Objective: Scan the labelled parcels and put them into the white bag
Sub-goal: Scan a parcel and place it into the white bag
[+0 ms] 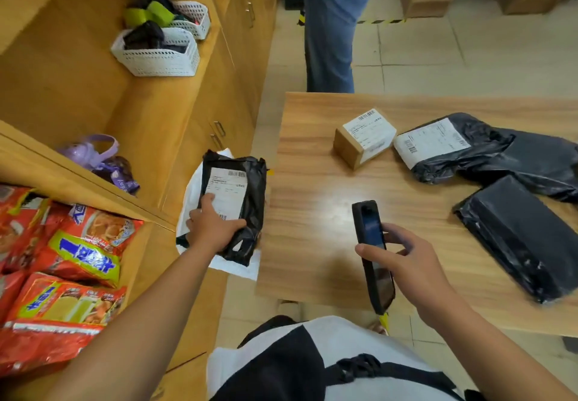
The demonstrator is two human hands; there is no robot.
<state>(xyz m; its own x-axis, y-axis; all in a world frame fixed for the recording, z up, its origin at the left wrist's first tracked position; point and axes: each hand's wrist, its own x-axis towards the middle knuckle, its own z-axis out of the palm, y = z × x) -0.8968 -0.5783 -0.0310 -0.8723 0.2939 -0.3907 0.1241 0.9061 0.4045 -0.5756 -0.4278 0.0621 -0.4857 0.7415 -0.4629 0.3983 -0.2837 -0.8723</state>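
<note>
Left grip clutches black plastic labelled parcel above white plastic bag; right grip clasps black handheld scanner; parcel may miss the slack bag mouth.

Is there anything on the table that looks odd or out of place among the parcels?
One thing: the near black parcel on the table shows no label, unlike the box and the far black parcel. Its label may be underneath; I cannot tell. Nothing looks spilled or damaged.
</note>
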